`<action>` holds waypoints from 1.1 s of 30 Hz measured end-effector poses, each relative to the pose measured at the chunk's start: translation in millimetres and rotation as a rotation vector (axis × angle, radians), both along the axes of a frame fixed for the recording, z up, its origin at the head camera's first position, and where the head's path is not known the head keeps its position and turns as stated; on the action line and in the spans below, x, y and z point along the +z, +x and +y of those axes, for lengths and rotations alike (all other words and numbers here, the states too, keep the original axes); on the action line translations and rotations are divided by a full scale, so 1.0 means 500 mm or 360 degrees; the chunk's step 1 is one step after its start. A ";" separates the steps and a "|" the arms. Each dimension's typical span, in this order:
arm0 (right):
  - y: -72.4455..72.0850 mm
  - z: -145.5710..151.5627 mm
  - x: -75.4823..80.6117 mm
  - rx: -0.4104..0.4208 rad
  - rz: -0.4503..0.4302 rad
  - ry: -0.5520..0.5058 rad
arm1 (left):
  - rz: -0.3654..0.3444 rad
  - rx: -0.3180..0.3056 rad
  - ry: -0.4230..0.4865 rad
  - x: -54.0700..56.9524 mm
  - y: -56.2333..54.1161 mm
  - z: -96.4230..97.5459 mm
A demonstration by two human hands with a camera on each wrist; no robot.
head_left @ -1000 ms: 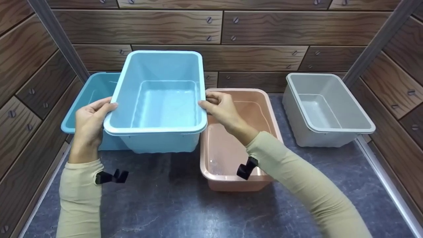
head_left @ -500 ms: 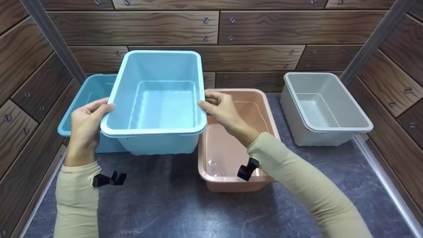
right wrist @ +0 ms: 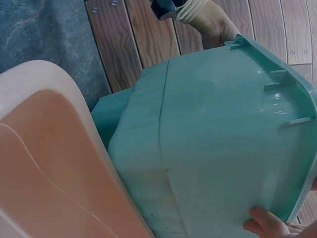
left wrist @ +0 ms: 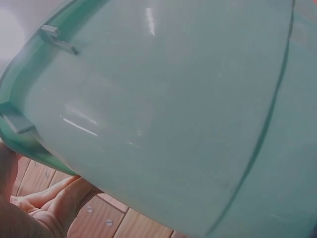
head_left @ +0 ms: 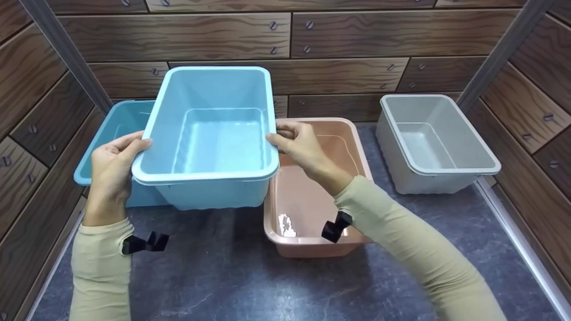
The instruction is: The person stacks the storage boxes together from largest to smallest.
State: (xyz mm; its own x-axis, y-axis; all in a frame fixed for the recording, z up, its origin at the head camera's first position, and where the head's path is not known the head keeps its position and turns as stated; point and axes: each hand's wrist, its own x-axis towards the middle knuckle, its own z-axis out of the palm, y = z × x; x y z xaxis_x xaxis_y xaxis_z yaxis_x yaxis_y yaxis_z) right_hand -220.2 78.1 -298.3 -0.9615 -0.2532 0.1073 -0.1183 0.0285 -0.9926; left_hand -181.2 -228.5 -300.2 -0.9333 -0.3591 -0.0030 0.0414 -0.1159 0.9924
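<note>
In the head view a light blue plastic bin (head_left: 218, 193) is held up and tipped toward me, its inside bare. My left hand (head_left: 111, 165) grips its left rim, thumb over the edge and fingers below. On the opposite side my right hand (head_left: 305, 151) pinches the right rim between thumb and curled fingers. The left wrist view shows the bin's smooth outer wall (left wrist: 163, 109) with the hand (left wrist: 54, 206) at its lower rim. In the right wrist view, fingertips (right wrist: 262, 220) touch the outer wall just under the rim.
A darker blue bin (head_left: 107, 127) stands behind the held one at the left, partly hidden. Under my right forearm is a copper-pink bin (head_left: 294, 196). A grey bin (head_left: 450, 183) stands at the right. Wood-patterned walls (head_left: 223, 38) enclose the dark marbled floor (head_left: 214, 267).
Both hands keep the same grip on the light blue bin, which stays raised. The standing bins and walls appear slightly further left in the head view.
</note>
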 end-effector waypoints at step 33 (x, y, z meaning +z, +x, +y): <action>0.013 0.019 0.029 -0.0021 -0.0024 0.0077 | 0.0063 -0.0006 -0.0051 0.015 0.021 0.018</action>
